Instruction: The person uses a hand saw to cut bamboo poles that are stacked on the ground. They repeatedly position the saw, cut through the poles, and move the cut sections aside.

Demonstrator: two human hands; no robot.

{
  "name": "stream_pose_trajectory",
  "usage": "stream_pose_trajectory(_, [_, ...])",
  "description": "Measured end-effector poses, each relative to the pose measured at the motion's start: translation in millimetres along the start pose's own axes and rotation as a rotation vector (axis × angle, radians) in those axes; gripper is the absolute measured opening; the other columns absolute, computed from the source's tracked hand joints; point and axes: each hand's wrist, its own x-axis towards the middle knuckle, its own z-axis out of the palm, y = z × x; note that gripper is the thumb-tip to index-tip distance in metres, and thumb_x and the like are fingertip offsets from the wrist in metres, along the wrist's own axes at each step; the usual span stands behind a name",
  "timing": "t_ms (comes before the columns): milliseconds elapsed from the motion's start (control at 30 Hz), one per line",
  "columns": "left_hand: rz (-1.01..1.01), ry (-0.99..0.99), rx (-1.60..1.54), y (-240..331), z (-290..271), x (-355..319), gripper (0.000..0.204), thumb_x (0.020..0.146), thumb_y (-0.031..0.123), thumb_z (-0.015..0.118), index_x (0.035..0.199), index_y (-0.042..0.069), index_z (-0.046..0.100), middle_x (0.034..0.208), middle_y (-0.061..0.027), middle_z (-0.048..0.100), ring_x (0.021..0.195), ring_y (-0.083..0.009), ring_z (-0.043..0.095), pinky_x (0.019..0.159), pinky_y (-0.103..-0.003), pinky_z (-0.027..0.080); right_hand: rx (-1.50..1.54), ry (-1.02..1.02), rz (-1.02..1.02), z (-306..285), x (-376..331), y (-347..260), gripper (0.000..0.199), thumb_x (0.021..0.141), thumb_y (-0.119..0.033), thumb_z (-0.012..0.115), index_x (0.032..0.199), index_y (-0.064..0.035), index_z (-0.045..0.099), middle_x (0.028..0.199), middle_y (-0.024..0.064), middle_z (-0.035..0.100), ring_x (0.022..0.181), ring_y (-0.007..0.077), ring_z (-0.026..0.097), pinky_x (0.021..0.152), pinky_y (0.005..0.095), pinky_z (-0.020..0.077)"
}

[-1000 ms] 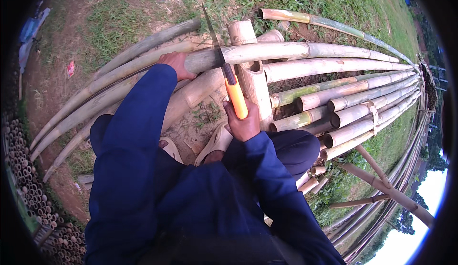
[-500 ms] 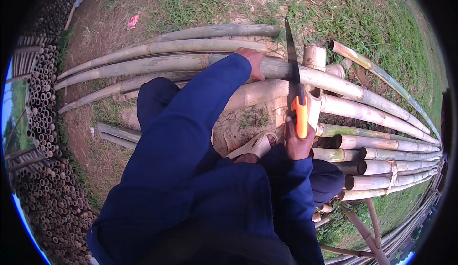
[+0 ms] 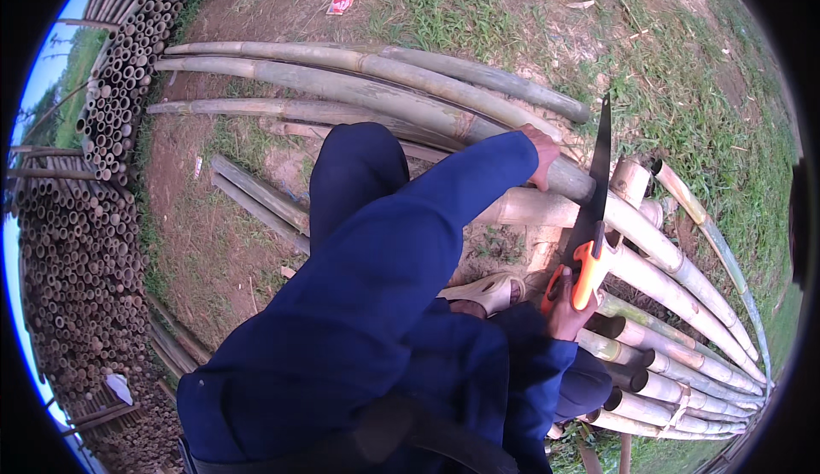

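A long bamboo pole [image 3: 376,94] runs from the far left to the right in front of me. My left hand [image 3: 543,156] is closed over it, thumb on the near side, just left of a handsaw. That handsaw [image 3: 600,162] has a dark blade and an orange handle. My right hand [image 3: 564,307] grips the handle near my knee. The blade lies across the pole, its tip pointing away from me; how deep it sits in the bamboo I cannot tell. Beneath, a short upright bamboo post [image 3: 630,179] stands beside the pole.
More cut bamboo poles [image 3: 658,333] fan out at the right. A thin greenish pole [image 3: 713,231] curves along the far right. Stacked bamboo [image 3: 81,277] fills the left side. Split lengths [image 3: 256,201] lie on the ground. My sandalled foot [image 3: 487,293] is below the pole.
The whole view has swung left, so the poles and my hands appear farther right and lower. The saw still crosses the same pole, and both hands keep their grips.
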Motion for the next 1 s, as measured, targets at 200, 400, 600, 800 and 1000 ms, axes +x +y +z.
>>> stream_pose_trajectory(200, [-0.091,-0.063,0.023,-11,7,2,0.061,0.064,0.05,0.083,0.101,0.002,0.076,0.095,-0.0197,0.077,0.093,-0.0351,0.075,0.088,-0.046,0.058,-0.153,-0.028,0.049,-43,-134,-30,0.031,0.098,-0.007,0.07,0.126,0.0061,0.066,0.102,0.0098,0.072,0.093,0.0133,0.066,0.084,0.0272,0.0504])
stream_pose_trajectory(400, [-0.11,-0.059,0.061,5,2,11,0.068,0.062,0.051,0.082,0.108,0.001,0.074,0.103,-0.022,0.075,0.1,-0.0369,0.073,0.094,-0.046,0.055,-0.18,0.038,-0.056,-7,-6,-4,0.015,0.096,-0.009,0.073,0.093,0.0037,0.066,0.071,0.0046,0.062,0.065,0.0114,0.056,0.061,0.031,0.0476])
stream_pose_trajectory(600, [-0.119,-0.072,0.028,-12,10,8,0.073,0.061,0.052,0.083,0.112,0.0,0.073,0.105,-0.0227,0.075,0.102,-0.0375,0.072,0.095,-0.047,0.054,-0.163,-0.001,-0.026,-20,-76,-17,0.016,0.095,-0.009,0.074,0.102,0.0046,0.068,0.082,0.0082,0.068,0.074,0.0134,0.06,0.072,0.0324,0.0525])
stream_pose_trajectory(800, [-0.112,-0.071,0.052,-9,14,12,0.075,0.061,0.053,0.083,0.113,0.0,0.073,0.105,-0.0225,0.075,0.102,-0.0376,0.072,0.096,-0.048,0.054,-0.233,0.022,-0.063,-17,-49,-19,0.017,0.095,-0.007,0.072,0.106,0.0057,0.071,0.083,0.014,0.073,0.075,0.016,0.068,0.072,0.0326,0.054])
stream_pose_trajectory(1000, [-0.141,-0.107,0.032,1,-2,6,0.073,0.06,0.05,0.084,0.113,0.0,0.073,0.104,-0.023,0.075,0.101,-0.0378,0.072,0.095,-0.048,0.054,-0.11,0.039,0.0,-2,-26,5,0.015,0.095,-0.009,0.074,0.095,0.0048,0.067,0.073,0.0119,0.067,0.064,0.0158,0.06,0.063,0.0343,0.05])
